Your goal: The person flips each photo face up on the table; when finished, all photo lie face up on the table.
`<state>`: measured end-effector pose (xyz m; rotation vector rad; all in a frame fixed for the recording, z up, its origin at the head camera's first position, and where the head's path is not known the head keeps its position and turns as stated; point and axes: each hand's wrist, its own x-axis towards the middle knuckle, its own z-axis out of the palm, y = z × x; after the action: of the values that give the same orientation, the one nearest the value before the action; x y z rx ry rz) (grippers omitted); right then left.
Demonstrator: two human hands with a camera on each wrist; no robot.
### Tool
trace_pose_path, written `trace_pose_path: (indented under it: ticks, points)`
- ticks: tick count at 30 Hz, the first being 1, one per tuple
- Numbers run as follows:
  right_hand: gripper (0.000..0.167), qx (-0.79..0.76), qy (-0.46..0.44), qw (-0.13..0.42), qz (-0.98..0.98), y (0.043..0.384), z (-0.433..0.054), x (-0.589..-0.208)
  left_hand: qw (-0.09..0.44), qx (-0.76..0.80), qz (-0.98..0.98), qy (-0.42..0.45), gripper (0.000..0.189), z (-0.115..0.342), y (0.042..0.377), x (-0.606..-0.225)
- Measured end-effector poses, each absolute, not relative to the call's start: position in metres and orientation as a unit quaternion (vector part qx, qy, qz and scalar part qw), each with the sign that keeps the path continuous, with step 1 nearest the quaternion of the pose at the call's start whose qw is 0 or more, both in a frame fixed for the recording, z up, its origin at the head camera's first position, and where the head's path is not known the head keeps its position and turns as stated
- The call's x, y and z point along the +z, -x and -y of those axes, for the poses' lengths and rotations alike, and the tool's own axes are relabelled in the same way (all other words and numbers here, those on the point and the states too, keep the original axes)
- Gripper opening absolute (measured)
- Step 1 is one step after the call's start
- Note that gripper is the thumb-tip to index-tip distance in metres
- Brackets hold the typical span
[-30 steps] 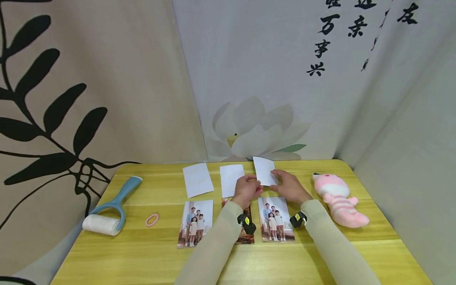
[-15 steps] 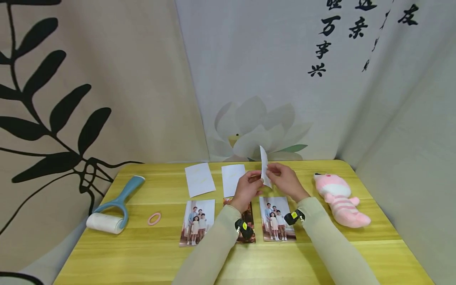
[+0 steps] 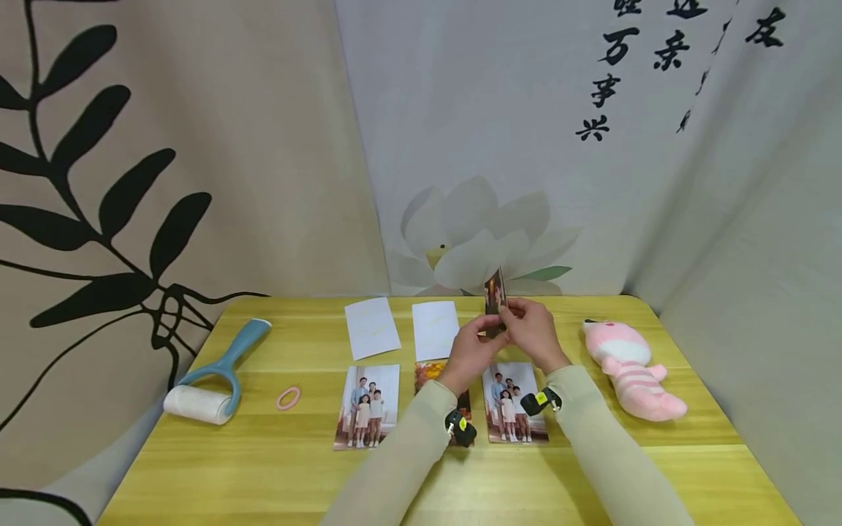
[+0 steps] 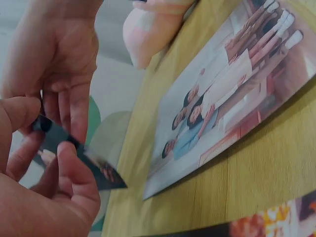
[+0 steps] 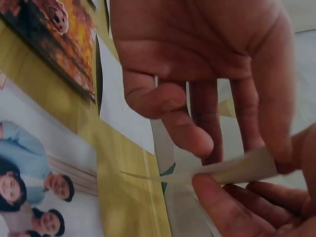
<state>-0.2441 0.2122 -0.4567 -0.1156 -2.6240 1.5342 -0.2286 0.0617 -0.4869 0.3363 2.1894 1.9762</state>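
Over the back of the table, both hands pinch one photo held on edge. Its dark printed side shows in the head view; its white back appears curved in the right wrist view. My left hand grips the lower part, and my right hand holds the right edge with thumb and fingers. Below the right hand lies a family photo, face up. An autumn-coloured photo is partly covered by the left forearm. Another family photo lies to the left.
Two white cards lie face down in a back row. A pink striped plush toy is on the right. A blue-handled lint roller and a pink ring are on the left. A curtain hangs behind the table.
Between my hands the photo has turned from its white back, through edge-on, to its dark printed side. The hands have drawn closer together; the other things stay put.
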Motion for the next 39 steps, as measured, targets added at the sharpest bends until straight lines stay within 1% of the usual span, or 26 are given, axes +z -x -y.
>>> trace_pose_path:
  ticks: [6, 16, 26, 29, 35, 39]
  points:
    - [0.038, 0.481, 0.05, 0.074, 0.872, 0.244, -0.212, -0.456, 0.064, 0.614, -0.779, -0.107, 0.041, -0.069, 0.226, -0.482]
    - [0.039, 0.49, 0.061, 0.075, 0.866, 0.241, -0.212, -0.454, 0.062, 0.622, -0.773, -0.107, 0.042, -0.058, 0.225, -0.487]
    - [0.041, 0.529, 0.056, 0.061, 0.845, 0.229, -0.215, -0.451, 0.031, 0.633, -0.772, -0.05, 0.028, -0.038, 0.229, -0.502]
    - [0.04, 0.525, 0.056, 0.063, 0.847, 0.224, -0.216, -0.451, 0.045, 0.645, -0.762, -0.038, 0.029, -0.035, 0.231, -0.505]
    - [0.039, 0.527, 0.056, 0.065, 0.846, 0.219, -0.216, -0.452, 0.097, 0.694, -0.713, -0.017, 0.032, -0.033, 0.232, -0.508]
    - [0.041, 0.529, 0.059, 0.062, 0.844, 0.219, -0.217, -0.453, 0.108, 0.711, -0.694, -0.012, 0.033, -0.034, 0.233, -0.509]
